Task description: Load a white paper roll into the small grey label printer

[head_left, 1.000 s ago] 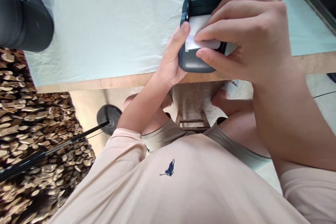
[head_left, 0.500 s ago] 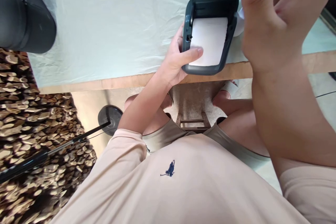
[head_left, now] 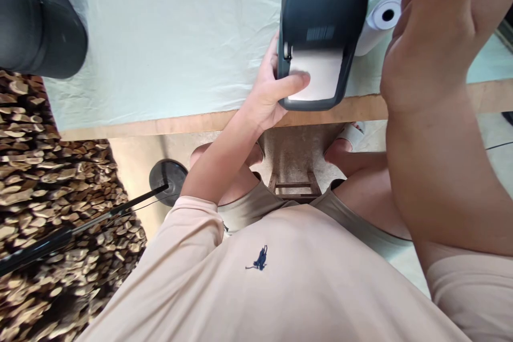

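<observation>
One printer [head_left: 320, 16] in left hand [head_left: 268, 93], right hand [head_left: 425, 37] beside

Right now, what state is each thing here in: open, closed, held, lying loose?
Printer: lid down over most of the paper, blurred.
Paper strip: pinned under the thumb.
Left hand: gripping the printer.
Right hand: raised, holding nothing.
Spare paper roll: lying loose on the tablecloth.

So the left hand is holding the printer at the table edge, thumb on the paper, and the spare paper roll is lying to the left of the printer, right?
Not quite. The head view shows the roll lying to the right of the printer, beside the raised right hand. The rest holds: the left hand holds the printer at the table edge, thumb on the paper.
</observation>
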{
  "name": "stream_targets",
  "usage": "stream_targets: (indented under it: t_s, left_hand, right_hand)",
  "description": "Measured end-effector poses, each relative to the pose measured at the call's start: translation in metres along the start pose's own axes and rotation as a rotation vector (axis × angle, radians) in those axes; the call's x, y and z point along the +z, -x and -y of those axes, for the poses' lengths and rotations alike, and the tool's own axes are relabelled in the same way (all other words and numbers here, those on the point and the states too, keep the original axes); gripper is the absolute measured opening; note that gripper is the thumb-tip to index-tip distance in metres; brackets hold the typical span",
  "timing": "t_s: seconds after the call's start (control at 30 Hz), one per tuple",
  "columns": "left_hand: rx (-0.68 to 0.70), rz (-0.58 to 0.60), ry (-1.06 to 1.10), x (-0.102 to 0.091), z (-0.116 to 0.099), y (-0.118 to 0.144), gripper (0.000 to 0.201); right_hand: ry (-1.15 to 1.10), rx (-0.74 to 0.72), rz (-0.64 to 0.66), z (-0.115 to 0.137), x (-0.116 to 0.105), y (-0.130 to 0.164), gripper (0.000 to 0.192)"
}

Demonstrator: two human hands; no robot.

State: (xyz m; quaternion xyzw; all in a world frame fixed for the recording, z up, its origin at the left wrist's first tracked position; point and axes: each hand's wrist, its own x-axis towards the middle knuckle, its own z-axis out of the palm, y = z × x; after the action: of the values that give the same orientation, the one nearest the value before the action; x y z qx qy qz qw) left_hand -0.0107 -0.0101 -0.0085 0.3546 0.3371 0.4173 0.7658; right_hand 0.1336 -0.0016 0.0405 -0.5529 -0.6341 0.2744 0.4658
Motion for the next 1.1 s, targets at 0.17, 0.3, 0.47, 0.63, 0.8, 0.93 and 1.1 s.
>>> stream_targets:
  t_s: [0.17, 0.3, 0.47, 0.63, 0.8, 0.93, 1.1]
  left_hand:
    - [0.035, 0.03, 0.006, -0.003, 0.004, 0.001, 0.052]
    - [0.028, 0.011, 0.095, -0.002, 0.001, 0.001, 0.023]
    - [-0.106, -0.168, 0.123, -0.001, -0.002, 0.001, 0.014]
    - [-0.078, -0.166, 0.098, -0.003, 0.002, 0.002, 0.017]
    - [-0.008, -0.093, 0.102, -0.003, 0.003, 0.001, 0.021]
    - [-0.036, -0.13, 0.074, -0.002, -0.001, 0.0, 0.023]
    - [-0.089, -0.261, 0.112, -0.005, -0.002, -0.003, 0.025]
  right_hand:
    - [0.217, -0.104, 0.106, -0.003, -0.006, 0.007, 0.041]
    - [0.396, -0.209, 0.285, -0.002, -0.005, 0.008, 0.043]
    - [0.374, -0.234, 0.333, 0.006, -0.002, 0.009, 0.043]
    - [0.311, -0.219, 0.356, 0.007, -0.003, 0.008, 0.035]
    - [0.34, -0.268, 0.347, 0.005, -0.001, 0.007, 0.031]
    - [0.37, -0.256, 0.316, 0.001, -0.002, 0.005, 0.036]
    - [0.356, -0.258, 0.327, -0.006, -0.01, 0.005, 0.045]
